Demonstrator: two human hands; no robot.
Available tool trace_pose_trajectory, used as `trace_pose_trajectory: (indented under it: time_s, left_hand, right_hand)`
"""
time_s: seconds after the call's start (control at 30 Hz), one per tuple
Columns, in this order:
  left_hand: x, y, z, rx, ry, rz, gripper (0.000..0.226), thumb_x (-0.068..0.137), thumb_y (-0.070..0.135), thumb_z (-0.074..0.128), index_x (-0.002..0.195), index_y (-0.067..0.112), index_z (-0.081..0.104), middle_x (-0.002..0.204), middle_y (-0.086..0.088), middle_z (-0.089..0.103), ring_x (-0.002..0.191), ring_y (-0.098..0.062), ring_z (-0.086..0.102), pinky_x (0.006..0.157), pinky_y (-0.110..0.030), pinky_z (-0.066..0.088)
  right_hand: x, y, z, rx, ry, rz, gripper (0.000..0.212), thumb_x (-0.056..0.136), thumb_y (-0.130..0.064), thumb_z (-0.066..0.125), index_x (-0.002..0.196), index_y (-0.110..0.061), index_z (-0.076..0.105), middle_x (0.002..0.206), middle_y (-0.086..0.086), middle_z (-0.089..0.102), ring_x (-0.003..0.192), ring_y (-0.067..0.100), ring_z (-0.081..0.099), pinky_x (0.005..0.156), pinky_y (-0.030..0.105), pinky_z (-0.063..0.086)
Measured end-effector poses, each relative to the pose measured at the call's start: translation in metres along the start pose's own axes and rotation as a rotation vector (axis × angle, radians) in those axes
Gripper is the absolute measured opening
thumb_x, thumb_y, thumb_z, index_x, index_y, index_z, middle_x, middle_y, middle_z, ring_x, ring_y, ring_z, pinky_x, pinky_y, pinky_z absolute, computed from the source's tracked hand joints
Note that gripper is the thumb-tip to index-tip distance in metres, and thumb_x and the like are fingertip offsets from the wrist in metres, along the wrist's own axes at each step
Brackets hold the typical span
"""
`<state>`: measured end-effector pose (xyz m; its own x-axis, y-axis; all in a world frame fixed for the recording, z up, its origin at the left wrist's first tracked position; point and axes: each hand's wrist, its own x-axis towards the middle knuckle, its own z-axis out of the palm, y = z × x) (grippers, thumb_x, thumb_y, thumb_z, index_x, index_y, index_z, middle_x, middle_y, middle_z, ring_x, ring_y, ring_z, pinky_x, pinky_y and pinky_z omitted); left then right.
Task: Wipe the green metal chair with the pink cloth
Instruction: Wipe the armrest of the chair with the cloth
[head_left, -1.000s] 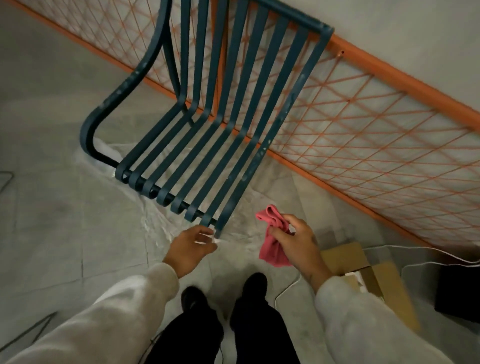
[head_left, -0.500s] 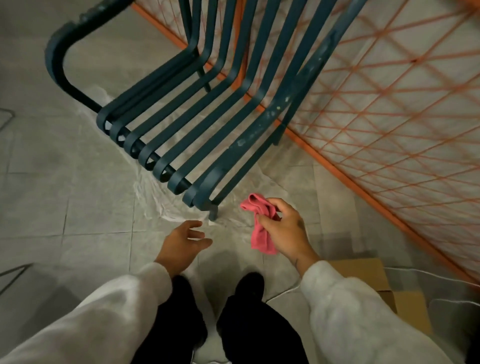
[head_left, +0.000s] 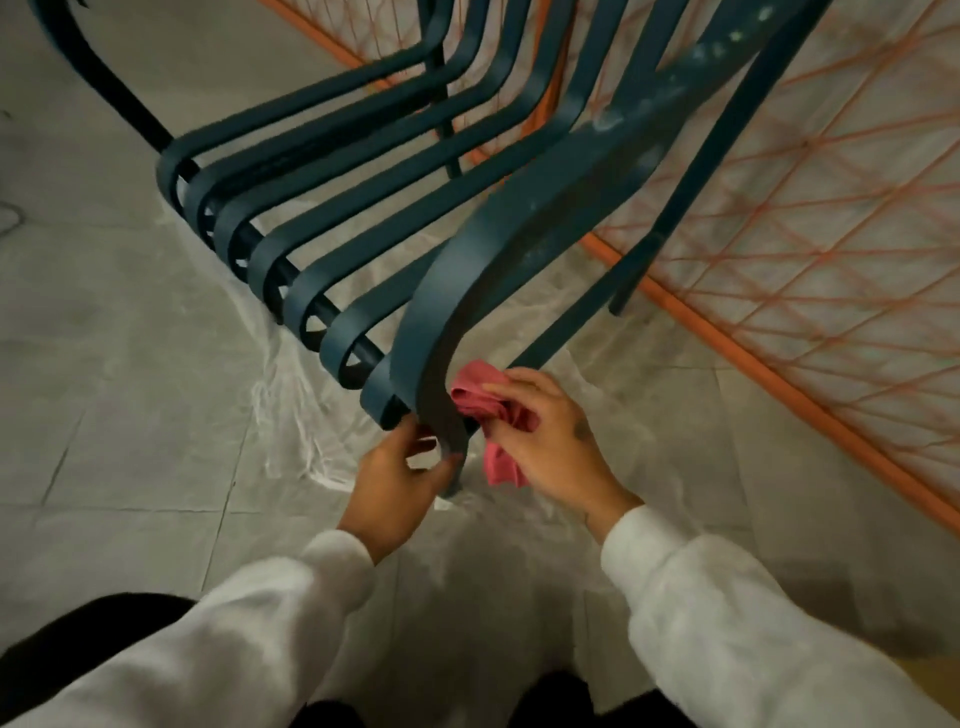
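The dark green metal chair (head_left: 519, 228), made of curved slats, fills the upper middle of the head view. Its right armrest sweeps down toward me, with whitish dust marks on its upper part. My right hand (head_left: 550, 441) holds the bunched pink cloth (head_left: 485, 402) and presses it against the right side of the armrest's lower front curve. My left hand (head_left: 397, 478) grips the lower end of that same armrest from the left, fingers wrapped around the bar. Part of the cloth hangs below my right hand.
Thin clear plastic sheeting (head_left: 291, 395) lies on the grey tiled floor (head_left: 114, 415) under the chair. An orange-framed mesh fence (head_left: 810, 260) runs along the right, close behind the chair. My dark trouser legs show at the bottom edge.
I have leaned down closer to the chair. My left hand went from open in the air to gripping the armrest end, and my right hand brought the cloth up against the armrest.
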<state>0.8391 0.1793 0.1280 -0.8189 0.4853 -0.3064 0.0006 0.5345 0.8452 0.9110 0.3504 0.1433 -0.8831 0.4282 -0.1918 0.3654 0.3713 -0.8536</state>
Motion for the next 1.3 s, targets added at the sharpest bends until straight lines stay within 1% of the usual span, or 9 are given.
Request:
trace_pose_trajectory:
  time_s: [0.13,0.3,0.5,0.6,0.73,0.83,0.97,1.1,1.3]
  left_hand:
    - [0.007,-0.012,0.019,-0.075,0.058,0.126,0.025,0.081,0.051,0.066,0.102,0.058,0.055,0.097,0.038,0.063,0.096,0.018,0.057,0.066,0.001,0.043]
    - [0.011,-0.019,0.029,-0.045,0.126,0.169,0.025,0.08,0.061,0.06,0.104,0.066,0.054,0.101,0.049,0.056,0.092,0.016,0.06,0.063,0.001,0.043]
    - [0.005,-0.018,0.029,0.095,0.126,0.153,0.035,0.081,0.065,0.054,0.114,0.059,0.047,0.107,0.033,0.059,0.087,0.014,0.06,0.065,0.001,0.042]
    - [-0.008,-0.01,0.037,0.163,0.201,0.098,0.043,0.09,0.05,0.054,0.128,0.044,0.034,0.102,0.025,0.056,0.079,0.008,0.061,0.064,-0.005,0.045]
    - [-0.044,-0.002,0.045,0.188,0.198,0.153,0.022,0.091,0.032,0.06,0.098,0.046,0.045,0.087,0.017,0.062,0.085,0.009,0.061,0.065,-0.003,0.048]
    - [-0.05,0.016,0.062,0.366,0.057,0.368,0.027,0.091,0.021,0.061,0.112,0.036,0.058,0.108,0.014,0.063,0.091,0.007,0.059,0.083,-0.001,0.042]
    - [-0.013,0.055,0.09,0.629,0.022,0.558,0.045,0.085,0.003,0.064,0.127,0.015,0.059,0.128,-0.005,0.059,0.113,-0.017,0.057,0.097,-0.015,0.032]
    - [0.019,0.07,0.105,0.63,0.093,0.458,0.036,0.09,0.005,0.059,0.126,0.012,0.058,0.137,-0.009,0.05,0.126,-0.023,0.047,0.107,-0.025,0.032]
    - [0.049,0.075,0.106,0.609,0.155,0.208,0.062,0.087,0.005,0.059,0.143,0.017,0.037,0.145,-0.005,0.038,0.13,-0.026,0.039,0.11,-0.038,0.034]
  right_hand:
    - [0.004,0.019,0.014,-0.127,-0.064,-0.173,0.054,0.094,-0.023,0.062,0.142,-0.041,0.046,0.151,-0.021,0.036,0.138,0.005,0.038,0.112,0.029,0.038]
    - [0.02,0.033,-0.001,-0.352,0.007,-0.261,0.053,0.096,-0.024,0.059,0.143,-0.043,0.044,0.151,-0.021,0.039,0.134,0.01,0.044,0.11,0.038,0.042]
    - [0.058,0.046,-0.053,-0.353,0.169,-0.161,0.041,0.094,-0.016,0.062,0.133,-0.028,0.058,0.143,-0.008,0.053,0.124,0.018,0.056,0.105,0.019,0.034]
    - [0.058,0.045,-0.048,-0.355,0.182,-0.15,0.043,0.093,-0.015,0.062,0.135,-0.024,0.057,0.146,-0.007,0.05,0.127,0.018,0.053,0.106,0.017,0.032]
    - [0.047,0.037,-0.043,-0.356,0.133,-0.203,0.043,0.094,-0.014,0.062,0.135,-0.024,0.056,0.149,-0.009,0.046,0.133,0.016,0.048,0.114,0.028,0.031]
    - [0.042,0.034,-0.038,-0.383,0.076,-0.246,0.041,0.093,-0.014,0.064,0.132,-0.022,0.06,0.147,-0.011,0.048,0.13,0.015,0.051,0.11,0.023,0.031]
    - [0.04,0.039,-0.044,-0.412,0.006,-0.239,0.042,0.095,-0.016,0.06,0.136,-0.025,0.056,0.151,-0.011,0.044,0.133,0.015,0.048,0.114,0.033,0.037]
    - [0.049,0.046,-0.063,-0.395,0.055,-0.237,0.041,0.097,-0.015,0.055,0.137,-0.025,0.056,0.149,-0.009,0.046,0.133,0.016,0.048,0.115,0.034,0.035]
    - [0.083,0.064,-0.092,-0.409,0.139,-0.219,0.042,0.096,-0.014,0.057,0.135,-0.027,0.058,0.144,-0.009,0.053,0.129,0.018,0.052,0.113,0.026,0.032]
